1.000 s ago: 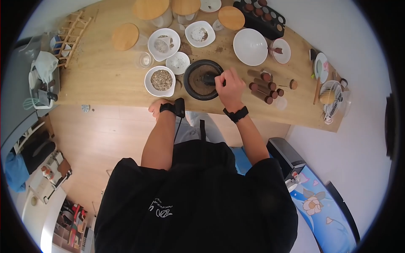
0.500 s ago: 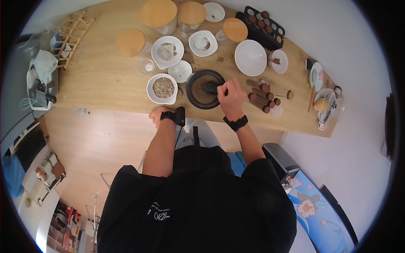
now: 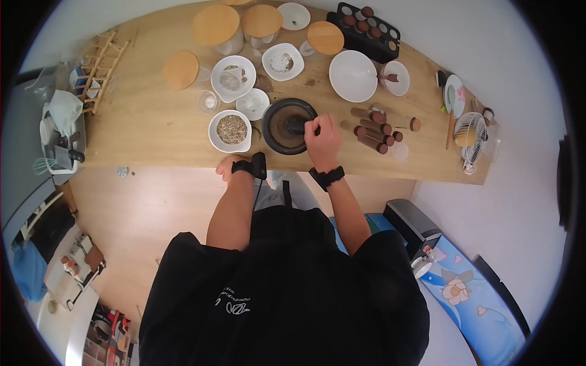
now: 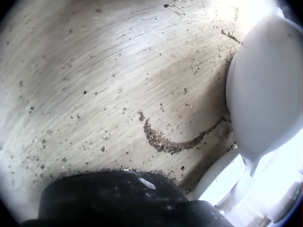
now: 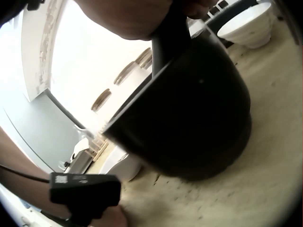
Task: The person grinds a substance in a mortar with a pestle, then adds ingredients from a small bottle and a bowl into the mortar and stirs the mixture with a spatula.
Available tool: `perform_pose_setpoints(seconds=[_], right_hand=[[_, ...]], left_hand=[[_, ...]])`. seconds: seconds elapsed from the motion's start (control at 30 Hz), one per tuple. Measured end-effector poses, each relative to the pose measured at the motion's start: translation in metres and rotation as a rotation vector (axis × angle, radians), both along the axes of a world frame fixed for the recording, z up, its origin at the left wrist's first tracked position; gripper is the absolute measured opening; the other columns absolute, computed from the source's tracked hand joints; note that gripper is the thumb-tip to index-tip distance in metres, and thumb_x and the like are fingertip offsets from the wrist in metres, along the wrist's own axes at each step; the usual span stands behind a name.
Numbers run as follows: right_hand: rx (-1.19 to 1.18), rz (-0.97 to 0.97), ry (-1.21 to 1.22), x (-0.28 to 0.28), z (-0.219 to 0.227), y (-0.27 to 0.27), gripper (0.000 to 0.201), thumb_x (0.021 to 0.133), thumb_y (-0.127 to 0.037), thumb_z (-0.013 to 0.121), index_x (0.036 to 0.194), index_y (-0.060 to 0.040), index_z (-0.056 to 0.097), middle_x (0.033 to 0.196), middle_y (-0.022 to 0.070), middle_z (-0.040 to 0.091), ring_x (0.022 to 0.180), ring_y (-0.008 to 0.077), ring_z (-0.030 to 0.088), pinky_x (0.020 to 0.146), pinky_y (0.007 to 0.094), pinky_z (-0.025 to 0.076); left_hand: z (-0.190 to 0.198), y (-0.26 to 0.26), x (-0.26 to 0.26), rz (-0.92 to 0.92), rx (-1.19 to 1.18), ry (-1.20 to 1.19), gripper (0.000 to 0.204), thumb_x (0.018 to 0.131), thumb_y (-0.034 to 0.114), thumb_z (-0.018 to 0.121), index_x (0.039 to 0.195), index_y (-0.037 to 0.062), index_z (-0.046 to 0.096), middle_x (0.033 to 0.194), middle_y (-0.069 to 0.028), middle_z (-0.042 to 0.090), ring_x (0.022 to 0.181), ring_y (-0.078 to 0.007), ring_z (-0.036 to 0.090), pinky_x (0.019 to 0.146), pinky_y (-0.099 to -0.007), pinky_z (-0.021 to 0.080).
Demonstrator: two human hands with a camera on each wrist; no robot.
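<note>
The right hand is gripping the upper end of the black pestle, its fingers curling round the handle and leaving no open gap. From that grip, the lower part of the pestle is pointing toward the person's left and down into the black mortar, where its working end is sitting among brown powder. Its long axis is slanting rather than standing upright, leaning over the mortar's right-hand side, so the handle is meeting the fist right at that side of the rim. In the right wrist view, the handle is rising out of the mortar into the fist, and the fist is hanging above the rim. The right hand is clearly the nearer one, being already on the pestle. The left hand is lying apart from the mortar, at the front edge of the table, just in front of the white spouted bowl; it is not touching the mortar, and how its fingers are bending, or whether they are holding anything, cannot be told. The capped tubes are lying on the table, beyond the right hand on the person's right.
</note>
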State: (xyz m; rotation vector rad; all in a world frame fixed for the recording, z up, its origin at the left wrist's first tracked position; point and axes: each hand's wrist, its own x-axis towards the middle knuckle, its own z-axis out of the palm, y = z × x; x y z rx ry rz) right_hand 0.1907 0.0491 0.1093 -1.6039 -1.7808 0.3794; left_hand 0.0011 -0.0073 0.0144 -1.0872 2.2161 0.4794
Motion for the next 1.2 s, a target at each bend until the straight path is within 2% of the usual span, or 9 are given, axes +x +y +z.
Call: perform_pose_setpoints(seconds=[0.07, 0.1, 0.17, 0.53, 0.73, 0.87, 0.93, 1.07, 1.2], right_hand=[[0.117, -0.042, -0.025, -0.006, -0.001, 0.005, 0.020, 0.079, -0.001, 0.068, 0.073, -0.0082, 0.051, 0.071, 0.0081, 0.051, 0.060, 0.0300, 0.053, 0.052, 0.0404, 0.042], [0.119, -0.043, -0.024, -0.008, 0.000, 0.003, 0.020, 0.079, -0.001, 0.068, 0.073, -0.0082, 0.051, 0.071, 0.0081, 0.051, 0.060, 0.0300, 0.053, 0.052, 0.0404, 0.042], [0.089, 0.061, -0.064, -0.015, 0.002, -0.004, 0.019, 0.078, -0.002, 0.069, 0.073, -0.0089, 0.052, 0.071, 0.0080, 0.051, 0.060, 0.0299, 0.054, 0.053, 0.0409, 0.043], [0.013, -0.056, -0.059, -0.018, -0.001, -0.007, 0.015, 0.081, -0.004, 0.069, 0.078, -0.0090, 0.055, 0.076, 0.0089, 0.056, 0.064, 0.0335, 0.058, 0.057, 0.0441, 0.047], [0.140, -0.090, -0.138, -0.011, 0.000, -0.002, 0.017, 0.079, -0.006, 0.071, 0.076, -0.0094, 0.054, 0.074, 0.0079, 0.055, 0.061, 0.0316, 0.057, 0.053, 0.0424, 0.046], [0.070, -0.013, -0.105, -0.017, -0.003, -0.014, 0.017, 0.079, -0.005, 0.070, 0.075, -0.0093, 0.054, 0.073, 0.0081, 0.054, 0.061, 0.0312, 0.056, 0.052, 0.0415, 0.044], [0.075, -0.195, -0.027, -0.010, -0.004, -0.003, 0.021, 0.078, -0.002, 0.071, 0.073, -0.0086, 0.052, 0.071, 0.0086, 0.052, 0.060, 0.0309, 0.055, 0.054, 0.0405, 0.045], [0.031, -0.018, -0.085, -0.018, -0.003, -0.016, 0.018, 0.081, -0.005, 0.070, 0.076, -0.0108, 0.054, 0.074, 0.0080, 0.054, 0.062, 0.0309, 0.057, 0.052, 0.0423, 0.045], [0.093, -0.177, -0.089, -0.017, 0.000, -0.003, 0.019, 0.081, -0.006, 0.070, 0.074, -0.0101, 0.052, 0.074, 0.0069, 0.055, 0.063, 0.0309, 0.058, 0.054, 0.0431, 0.046]], left_hand=[[-0.008, -0.001, 0.006, -0.344, -0.188, 0.002, 0.041, 0.099, 0.027, 0.044, 0.126, 0.0009, 0.059, 0.134, -0.0154, 0.064, 0.121, -0.0347, 0.062, 0.101, -0.0431, 0.054], [-0.011, -0.002, 0.003, -0.344, -0.186, 0.004, 0.041, 0.099, 0.027, 0.044, 0.126, 0.0009, 0.059, 0.134, -0.0154, 0.064, 0.121, -0.0347, 0.062, 0.101, -0.0431, 0.054], [-0.013, 0.002, -0.006, 0.236, -0.013, 0.150, 0.049, 0.100, 0.033, 0.035, 0.117, 0.0018, 0.068, 0.123, -0.0176, 0.070, 0.113, -0.0356, 0.066, 0.095, -0.0456, 0.054], [-0.018, -0.003, 0.003, -0.086, -0.144, 0.150, 0.054, 0.099, 0.036, 0.032, 0.113, -0.0009, 0.069, 0.119, -0.0170, 0.072, 0.109, -0.0376, 0.067, 0.096, -0.0435, 0.053], [-0.007, 0.001, 0.004, 0.112, 0.078, 0.184, 0.055, 0.099, 0.034, 0.031, 0.115, -0.0037, 0.068, 0.120, -0.0179, 0.071, 0.107, -0.0386, 0.068, 0.095, -0.0446, 0.054], [0.000, 0.001, 0.001, 0.037, -0.001, 0.118, 0.057, 0.100, 0.033, 0.030, 0.116, -0.0069, 0.068, 0.120, -0.0210, 0.071, 0.108, -0.0393, 0.068, 0.095, -0.0454, 0.054], [0.013, 0.008, 0.006, 0.034, 0.029, 0.113, 0.058, 0.100, 0.033, 0.030, 0.115, -0.0077, 0.068, 0.119, -0.0223, 0.071, 0.109, -0.0395, 0.067, 0.095, -0.0454, 0.054], [0.015, 0.004, 0.004, -0.144, -0.019, 0.094, 0.058, 0.101, 0.034, 0.030, 0.116, -0.0071, 0.067, 0.121, -0.0225, 0.070, 0.110, -0.0389, 0.067, 0.095, -0.0457, 0.054], [-0.005, -0.004, 0.007, -0.373, -0.090, 0.010, 0.054, 0.101, 0.033, 0.032, 0.116, -0.0063, 0.065, 0.123, -0.0224, 0.069, 0.111, -0.0385, 0.067, 0.095, -0.0452, 0.054]])
